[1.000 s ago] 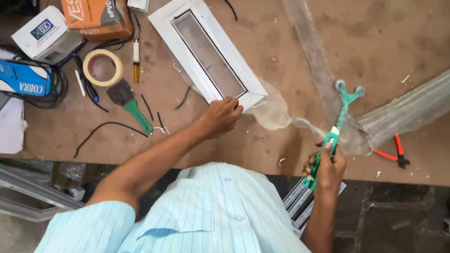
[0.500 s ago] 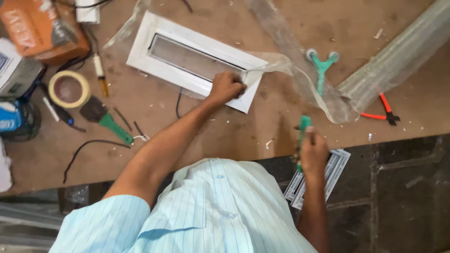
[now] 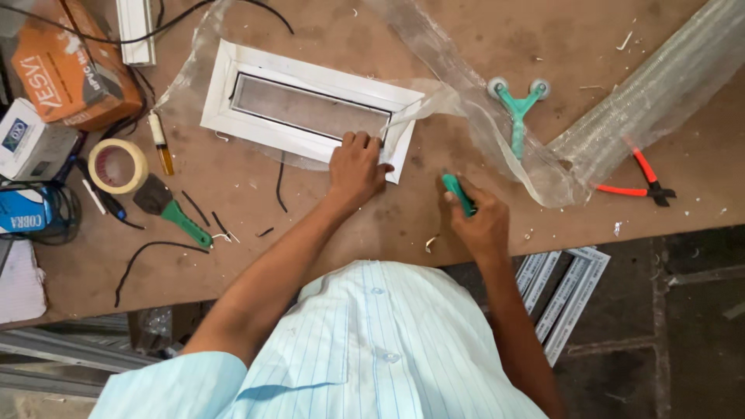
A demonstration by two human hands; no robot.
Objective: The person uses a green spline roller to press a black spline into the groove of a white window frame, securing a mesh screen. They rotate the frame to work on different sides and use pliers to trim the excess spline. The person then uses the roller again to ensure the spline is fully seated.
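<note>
Frame and tools on the tabletop (image 3: 326,233)
Window frame (image 3: 306,109) lies centre; tape roll (image 3: 117,165) left of it, roller tool (image 3: 516,109) and pliers (image 3: 640,178) right.

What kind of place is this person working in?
Most likely a small workshop that makes window or vent frames. On the worn brown wooden workbench lie a white rectangular frame with a mesh panel, clear mesh sheeting and red-handled pliers, with more white frame sections on the floor.

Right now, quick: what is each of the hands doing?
Left hand: open, pressing flat on the white frame.
Right hand: closed around a green-handled tool.
</note>
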